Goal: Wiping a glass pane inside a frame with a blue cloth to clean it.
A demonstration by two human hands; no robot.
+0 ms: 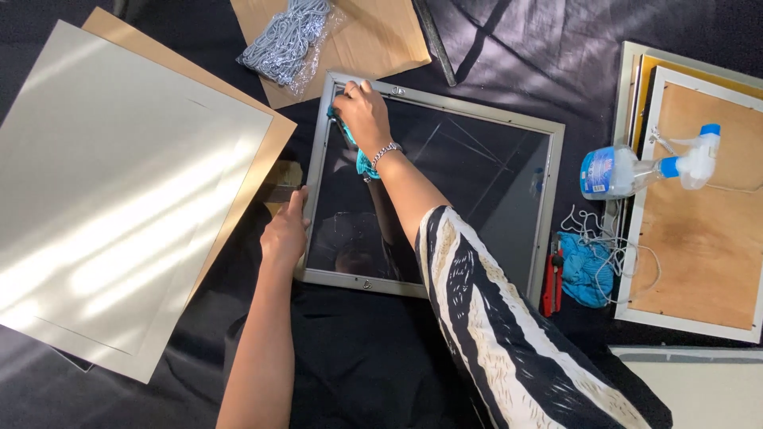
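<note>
One silver frame (548, 191) with dark glass is being laid flat on the black-draped worktop (358, 357). One teal cloth (362, 159) is being pressed onto the glass at the frame's far left corner by the right hand (364, 111); its fingers (350, 89) are being kept together, curled down on the cloth. One bracelet (385, 150) is being worn at that wrist, and one black-and-cream striped sleeve (509, 334) is being seen further up the arm. The frame's left edge is being steadied by the left hand (284, 234), whose fingers are being wrapped over the rim; the thumb (298, 199) is being held out along it.

Just left of the left fingers, two boards are being seen stacked: one pale mat (119, 191) on one brown backing (262, 159). Beyond the right fingers, one bag of silver cord (286, 36) is being rested on one cardboard sheet (381, 36). Well to the right of both hands, one spray bottle (636, 168) is being seen lying against one white frame (691, 222) with a wooden back; near it are one blue cloth (584, 270), one red cutter (550, 286) and one loose white string (612, 238).
</note>
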